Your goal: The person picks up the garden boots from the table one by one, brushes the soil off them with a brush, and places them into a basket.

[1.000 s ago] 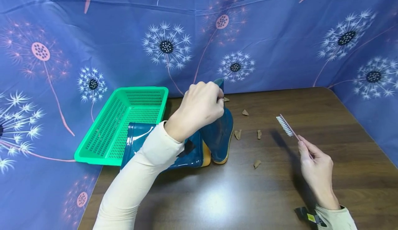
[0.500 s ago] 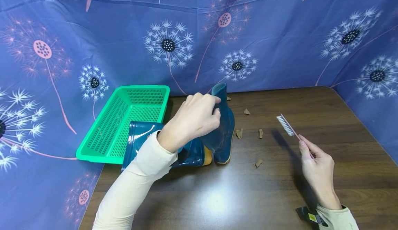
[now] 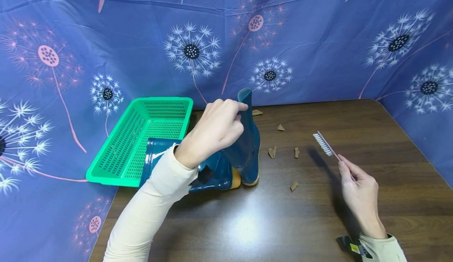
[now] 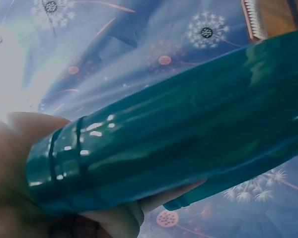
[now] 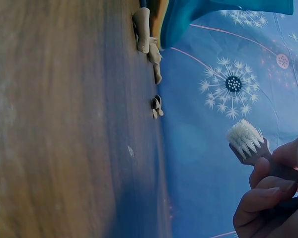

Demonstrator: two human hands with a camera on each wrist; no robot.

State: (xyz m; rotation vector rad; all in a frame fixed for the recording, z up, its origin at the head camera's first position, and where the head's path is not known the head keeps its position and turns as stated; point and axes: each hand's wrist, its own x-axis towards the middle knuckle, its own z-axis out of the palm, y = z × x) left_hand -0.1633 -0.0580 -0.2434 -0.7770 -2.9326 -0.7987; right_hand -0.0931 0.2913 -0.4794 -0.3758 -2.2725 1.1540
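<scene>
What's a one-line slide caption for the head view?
Left hand grips one blue boot near its top; right hand holds a white-bristled brush over the table.

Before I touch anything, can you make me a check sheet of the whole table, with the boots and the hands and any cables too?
Surface: brown wood-look table, with a bright light reflection on it.
Job's things: one blue boot, held roughly upright; a second blue boot, lying on its side; a small brush with white bristles.
Clutter: several small brown pieces, scattered on the table; a green basket beside the lying boot.
Hands: the left hand grips the upright boot near its top; the right hand holds the brush by its handle, apart from the boots.
Cables: nothing seen.
Surroundings: blue cloth with dandelion patterns behind the table.
</scene>
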